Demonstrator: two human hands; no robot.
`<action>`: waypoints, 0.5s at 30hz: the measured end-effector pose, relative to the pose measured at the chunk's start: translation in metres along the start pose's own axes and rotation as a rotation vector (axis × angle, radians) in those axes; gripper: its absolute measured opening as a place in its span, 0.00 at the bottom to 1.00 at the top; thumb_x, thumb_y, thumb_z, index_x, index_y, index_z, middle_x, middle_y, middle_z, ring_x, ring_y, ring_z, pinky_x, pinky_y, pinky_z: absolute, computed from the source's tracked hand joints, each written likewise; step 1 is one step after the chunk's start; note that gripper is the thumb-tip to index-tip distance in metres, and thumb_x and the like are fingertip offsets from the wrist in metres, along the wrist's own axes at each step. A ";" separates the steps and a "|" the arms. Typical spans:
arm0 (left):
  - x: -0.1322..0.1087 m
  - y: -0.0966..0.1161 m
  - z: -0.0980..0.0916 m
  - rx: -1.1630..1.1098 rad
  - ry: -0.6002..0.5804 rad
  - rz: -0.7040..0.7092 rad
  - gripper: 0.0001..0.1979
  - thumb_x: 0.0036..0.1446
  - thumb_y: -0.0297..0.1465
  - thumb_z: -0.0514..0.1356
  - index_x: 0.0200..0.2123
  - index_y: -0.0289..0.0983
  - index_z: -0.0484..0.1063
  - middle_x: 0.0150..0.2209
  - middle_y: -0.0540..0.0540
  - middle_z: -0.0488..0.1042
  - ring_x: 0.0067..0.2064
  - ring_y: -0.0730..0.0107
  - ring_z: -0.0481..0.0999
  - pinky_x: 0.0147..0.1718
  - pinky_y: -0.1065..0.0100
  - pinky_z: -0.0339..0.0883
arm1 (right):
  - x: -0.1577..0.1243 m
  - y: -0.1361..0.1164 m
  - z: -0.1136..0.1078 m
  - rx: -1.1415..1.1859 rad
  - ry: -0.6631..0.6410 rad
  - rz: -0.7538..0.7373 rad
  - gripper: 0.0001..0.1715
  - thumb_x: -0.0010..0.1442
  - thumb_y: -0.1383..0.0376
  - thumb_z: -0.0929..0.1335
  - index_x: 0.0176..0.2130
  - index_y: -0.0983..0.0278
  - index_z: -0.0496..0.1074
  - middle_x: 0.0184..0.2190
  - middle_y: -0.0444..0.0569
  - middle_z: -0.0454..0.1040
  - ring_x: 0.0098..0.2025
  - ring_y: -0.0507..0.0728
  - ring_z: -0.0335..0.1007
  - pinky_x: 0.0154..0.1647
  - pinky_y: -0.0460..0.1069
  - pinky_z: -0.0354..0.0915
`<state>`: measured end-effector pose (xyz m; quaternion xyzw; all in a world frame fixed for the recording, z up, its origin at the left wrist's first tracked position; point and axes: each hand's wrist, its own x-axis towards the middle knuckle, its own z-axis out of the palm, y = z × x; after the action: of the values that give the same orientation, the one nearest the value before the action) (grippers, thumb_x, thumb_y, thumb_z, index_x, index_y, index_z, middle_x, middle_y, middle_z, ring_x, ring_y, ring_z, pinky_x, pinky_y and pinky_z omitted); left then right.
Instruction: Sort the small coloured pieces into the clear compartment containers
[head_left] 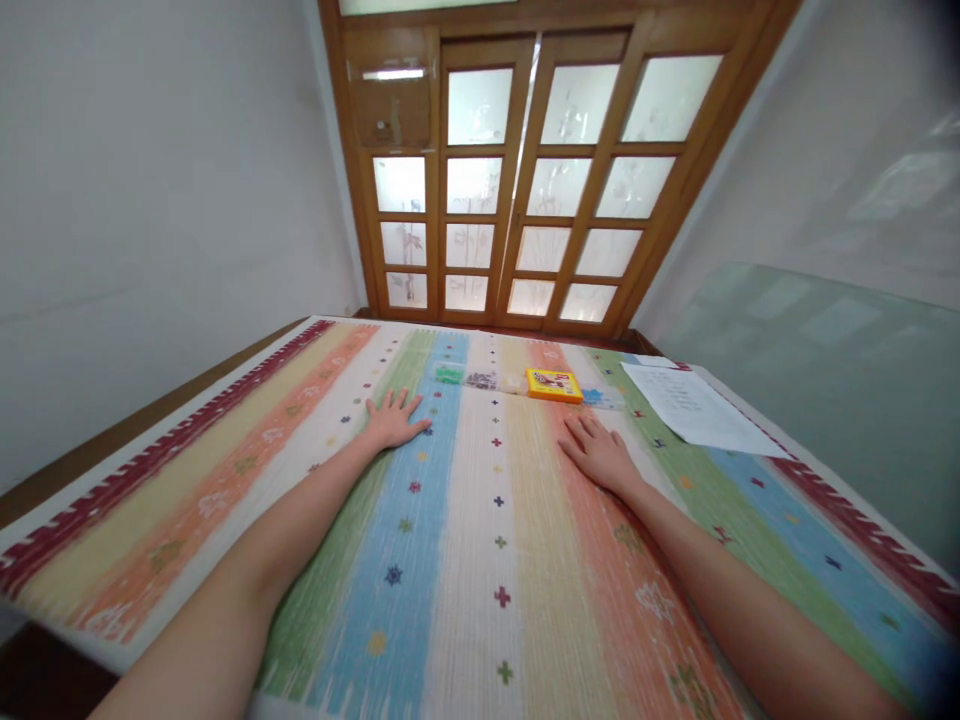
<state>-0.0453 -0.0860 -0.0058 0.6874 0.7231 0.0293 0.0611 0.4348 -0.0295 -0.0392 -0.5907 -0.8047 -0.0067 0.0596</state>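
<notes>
My left hand (pixel 392 420) lies flat, palm down, with its fingers spread on a striped, many-coloured cloth (pixel 465 540) that covers a table. My right hand (pixel 598 452) also rests flat on the cloth, fingers stretched out. Neither hand holds anything. Beyond the hands, near the far edge, lies a small yellow box (pixel 553 385). To its left is a row of small items: a green piece (pixel 450 375), a dark patterned piece (pixel 481 380) and a pale one (pixel 512 383). A small blue item (pixel 594 396) lies just right of the box.
A white sheet of paper (pixel 694 405) with print lies at the far right of the cloth. Wooden doors with frosted glass panes (pixel 525 190) stand behind the table. White walls flank both sides. A glass panel (pixel 825 360) is at the right.
</notes>
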 end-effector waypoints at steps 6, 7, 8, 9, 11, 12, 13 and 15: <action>-0.001 -0.002 0.000 -0.019 0.017 -0.005 0.45 0.62 0.67 0.43 0.76 0.56 0.49 0.79 0.45 0.41 0.78 0.32 0.38 0.65 0.20 0.33 | 0.001 0.004 0.007 0.006 0.061 -0.046 0.39 0.74 0.43 0.52 0.71 0.59 0.62 0.74 0.59 0.57 0.75 0.70 0.49 0.69 0.73 0.54; -0.001 -0.002 -0.001 -0.023 0.014 -0.008 0.44 0.62 0.66 0.44 0.76 0.55 0.49 0.79 0.44 0.41 0.78 0.32 0.38 0.66 0.20 0.34 | 0.000 0.004 0.008 0.008 0.070 -0.052 0.39 0.74 0.43 0.53 0.71 0.58 0.63 0.73 0.59 0.58 0.75 0.71 0.51 0.68 0.73 0.55; -0.001 0.000 -0.001 -0.026 0.010 -0.014 0.44 0.63 0.66 0.44 0.76 0.55 0.50 0.79 0.44 0.41 0.78 0.32 0.38 0.66 0.20 0.34 | 0.000 0.004 0.008 0.010 0.082 -0.050 0.39 0.73 0.43 0.53 0.71 0.58 0.63 0.73 0.59 0.59 0.74 0.71 0.52 0.68 0.73 0.56; -0.001 0.003 -0.001 -0.028 0.008 -0.020 0.44 0.63 0.65 0.45 0.76 0.54 0.50 0.79 0.43 0.42 0.77 0.32 0.39 0.66 0.20 0.35 | 0.000 0.004 0.008 0.010 0.090 -0.054 0.39 0.73 0.43 0.52 0.70 0.58 0.63 0.72 0.60 0.60 0.74 0.71 0.52 0.68 0.73 0.56; 0.000 0.012 0.001 -0.028 0.028 -0.043 0.43 0.65 0.62 0.45 0.76 0.49 0.52 0.78 0.39 0.44 0.77 0.32 0.42 0.66 0.21 0.36 | -0.001 0.003 0.006 0.010 0.104 -0.064 0.38 0.73 0.43 0.53 0.70 0.58 0.64 0.72 0.59 0.61 0.73 0.71 0.54 0.67 0.72 0.58; 0.001 0.019 0.003 -0.026 0.049 -0.057 0.42 0.66 0.60 0.45 0.75 0.46 0.54 0.78 0.36 0.46 0.77 0.32 0.43 0.66 0.22 0.37 | -0.002 0.002 0.004 0.012 0.111 -0.068 0.38 0.73 0.43 0.53 0.69 0.58 0.65 0.71 0.59 0.62 0.73 0.71 0.55 0.66 0.72 0.59; 0.002 0.026 0.005 -0.024 0.078 -0.072 0.41 0.67 0.58 0.45 0.75 0.42 0.55 0.77 0.33 0.48 0.77 0.33 0.45 0.67 0.23 0.38 | -0.003 0.001 0.001 0.016 0.117 -0.070 0.37 0.73 0.44 0.53 0.68 0.58 0.66 0.70 0.59 0.63 0.72 0.72 0.56 0.65 0.71 0.61; 0.003 0.038 0.010 -0.024 0.143 -0.097 0.39 0.69 0.54 0.46 0.73 0.38 0.58 0.75 0.29 0.52 0.76 0.35 0.48 0.68 0.25 0.40 | -0.006 -0.003 -0.005 0.024 0.126 -0.071 0.35 0.73 0.45 0.55 0.67 0.57 0.67 0.68 0.59 0.66 0.70 0.72 0.59 0.64 0.69 0.63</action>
<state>-0.0065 -0.0814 -0.0107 0.6470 0.7577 0.0838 0.0187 0.4340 -0.0365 -0.0350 -0.5595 -0.8197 -0.0366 0.1170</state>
